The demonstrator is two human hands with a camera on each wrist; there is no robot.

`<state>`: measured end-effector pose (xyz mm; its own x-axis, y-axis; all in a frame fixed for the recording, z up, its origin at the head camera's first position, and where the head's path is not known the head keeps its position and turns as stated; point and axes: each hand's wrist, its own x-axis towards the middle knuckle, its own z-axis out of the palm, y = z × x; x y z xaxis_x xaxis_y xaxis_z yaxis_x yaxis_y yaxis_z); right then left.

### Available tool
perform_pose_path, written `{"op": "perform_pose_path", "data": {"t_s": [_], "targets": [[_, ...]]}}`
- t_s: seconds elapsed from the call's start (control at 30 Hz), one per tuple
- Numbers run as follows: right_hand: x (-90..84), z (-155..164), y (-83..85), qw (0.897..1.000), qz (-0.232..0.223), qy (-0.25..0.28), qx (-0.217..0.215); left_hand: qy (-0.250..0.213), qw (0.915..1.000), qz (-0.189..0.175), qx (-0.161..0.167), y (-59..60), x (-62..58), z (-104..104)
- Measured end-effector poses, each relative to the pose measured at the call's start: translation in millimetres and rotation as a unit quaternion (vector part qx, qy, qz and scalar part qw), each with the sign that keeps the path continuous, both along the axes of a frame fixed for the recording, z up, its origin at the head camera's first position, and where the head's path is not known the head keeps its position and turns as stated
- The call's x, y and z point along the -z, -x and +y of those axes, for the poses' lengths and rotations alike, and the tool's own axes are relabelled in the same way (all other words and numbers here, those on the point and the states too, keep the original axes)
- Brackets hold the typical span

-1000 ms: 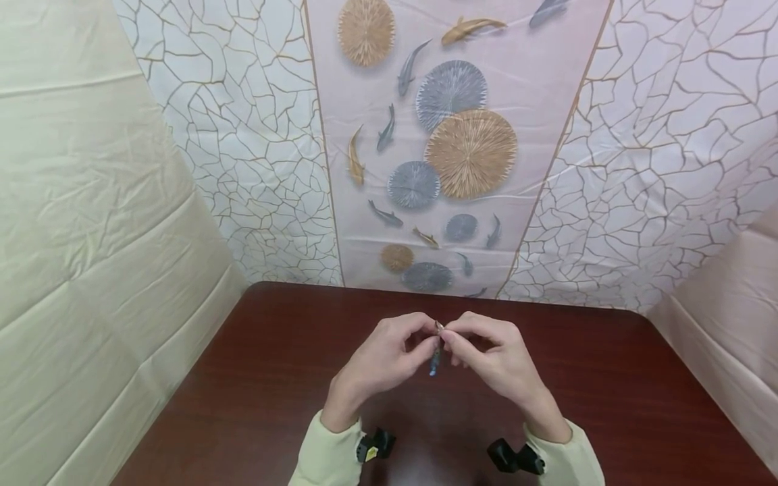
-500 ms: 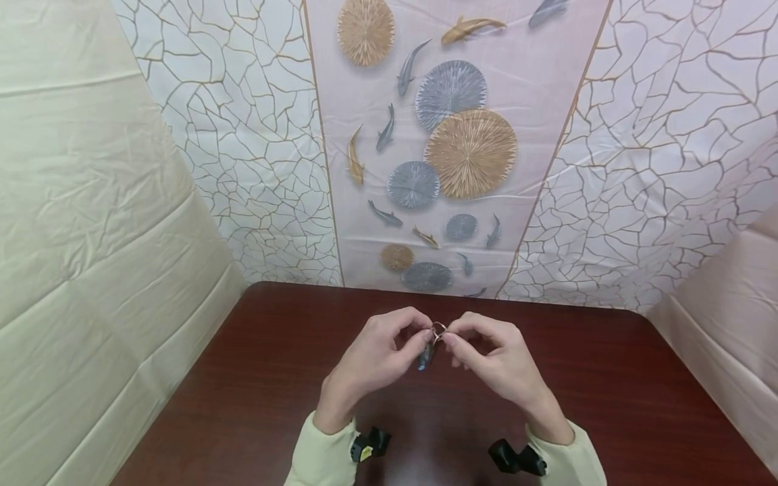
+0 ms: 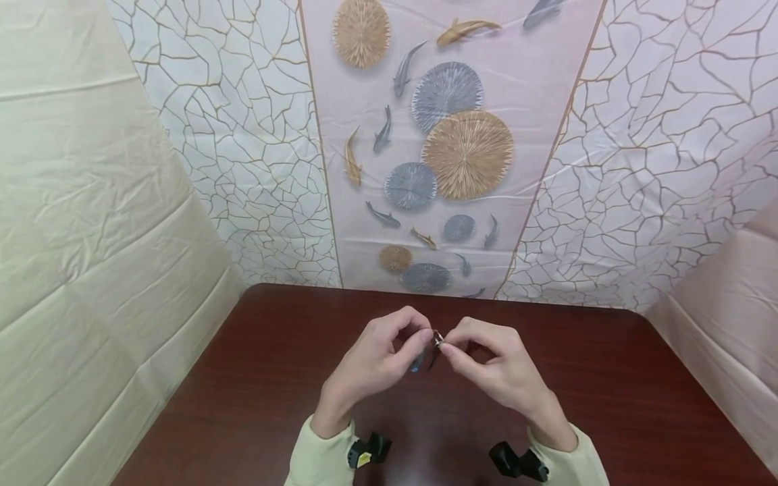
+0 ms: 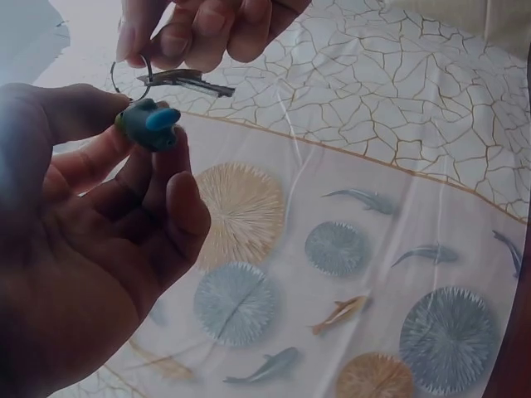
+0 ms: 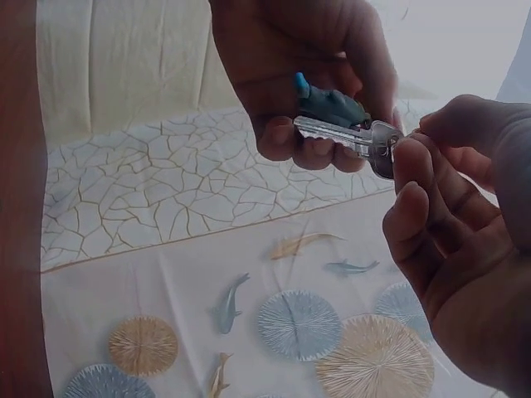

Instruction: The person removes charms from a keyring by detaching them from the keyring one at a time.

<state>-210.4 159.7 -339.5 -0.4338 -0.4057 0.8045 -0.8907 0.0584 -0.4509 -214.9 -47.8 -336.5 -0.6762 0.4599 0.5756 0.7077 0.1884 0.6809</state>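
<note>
My left hand (image 3: pixel 371 368) and right hand (image 3: pixel 495 371) meet above the near middle of the bench (image 3: pixel 255 378), fingertips almost touching. From my head view the things between them are only a tiny glint and a dark speck.

The wrist views show more. From my left wrist I see my left thumb and fingers pinching a small grey-green charm (image 4: pixel 148 124) with a bright blue tip, and a thin wire key ring (image 4: pixel 129 73) arcing up from it to my right hand, whose curled fingers hold the ring where a key (image 4: pixel 187 80) hangs. From my right wrist the key (image 5: pixel 344 135) is plain: silver, lying level, its blade against my left fingers just under the charm (image 5: pixel 330 104), its head pinched between my right thumb and forefinger.

The bench is dark red-brown wood with a glossy top. Behind it hangs a sheet printed with cracked gold lines, and a middle panel of fish and round fans (image 3: pixel 467 154). Creased cream sheets (image 3: pixel 91 223) close the left and right sides.
</note>
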Motion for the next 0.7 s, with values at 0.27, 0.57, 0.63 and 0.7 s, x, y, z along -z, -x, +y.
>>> {"op": "perform_pose_path", "data": {"t_s": [0.27,0.57,0.63,0.7], "targets": [[-2.0,-4.7,-0.1,1.0,0.019,0.006,-0.014,-0.017,0.9993,0.025,-0.024,-1.0,-1.1,3.3],[-4.3,-7.9,-0.8,0.999,0.053,0.003,-0.008,-0.011,0.9989,0.032,-0.034,-2.9,-1.7,4.7],[-4.6,-8.5,-1.3,0.998,0.059,-0.001,-0.006,-0.01,0.9988,0.032,-0.035,-3.3,-1.7,4.5],[-4.3,-9.0,-1.6,0.998,0.061,-0.005,-0.005,-0.012,0.9989,0.033,-0.033,-3.6,-1.5,4.5]]}}
